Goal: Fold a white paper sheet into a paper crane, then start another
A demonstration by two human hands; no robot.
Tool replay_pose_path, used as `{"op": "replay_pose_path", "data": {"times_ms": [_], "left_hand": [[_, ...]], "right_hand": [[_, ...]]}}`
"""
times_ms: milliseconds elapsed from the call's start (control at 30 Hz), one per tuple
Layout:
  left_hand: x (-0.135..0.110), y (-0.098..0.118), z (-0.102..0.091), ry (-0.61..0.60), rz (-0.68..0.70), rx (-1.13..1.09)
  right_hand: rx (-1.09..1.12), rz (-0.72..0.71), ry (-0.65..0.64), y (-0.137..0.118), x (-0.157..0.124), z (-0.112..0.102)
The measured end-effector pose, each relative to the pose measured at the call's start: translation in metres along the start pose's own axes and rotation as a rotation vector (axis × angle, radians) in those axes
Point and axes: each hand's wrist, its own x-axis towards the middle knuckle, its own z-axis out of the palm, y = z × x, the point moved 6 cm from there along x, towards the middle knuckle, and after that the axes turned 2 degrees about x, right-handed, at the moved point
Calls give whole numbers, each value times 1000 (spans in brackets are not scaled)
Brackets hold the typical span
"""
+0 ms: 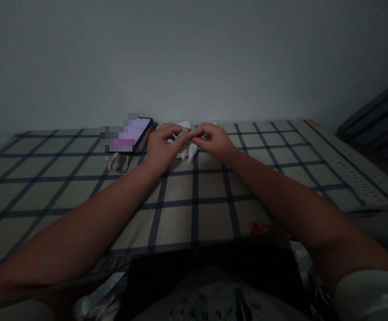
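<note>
Near the far side of the checked cloth, both hands are closed around a piece of white folded paper (191,153) with pointed flaps hanging down. My left hand (163,145) grips it from the left, thumb and fingers pinched toward the middle. From the other side my right hand (216,141) meets it with thumb and forefinger pressed together, the fingertips of the two hands nearly touching. More white paper (184,124) shows behind the hands. Much of the paper's shape is hidden by the fingers.
A lit phone (141,130) leans left of my left hand, partly blurred out, with a pale looped strap (119,164) below it. The checked cloth (177,223) covers the table up to a plain wall (194,58). An orange thing (259,228) lies at the near edge.
</note>
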Motion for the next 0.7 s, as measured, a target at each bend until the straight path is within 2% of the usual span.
{"op": "replay_pose_path", "data": {"times_ms": [233, 533, 700], "left_hand": [[0, -1, 0, 17, -21, -48], [1, -8, 2, -25, -111, -89], [-2, -12, 1, 25, -150, -111]], "right_hand": [[4, 38, -19, 3, 0, 1], [-20, 20, -2, 4, 1, -1], [14, 10, -21, 6, 1, 2]]}}
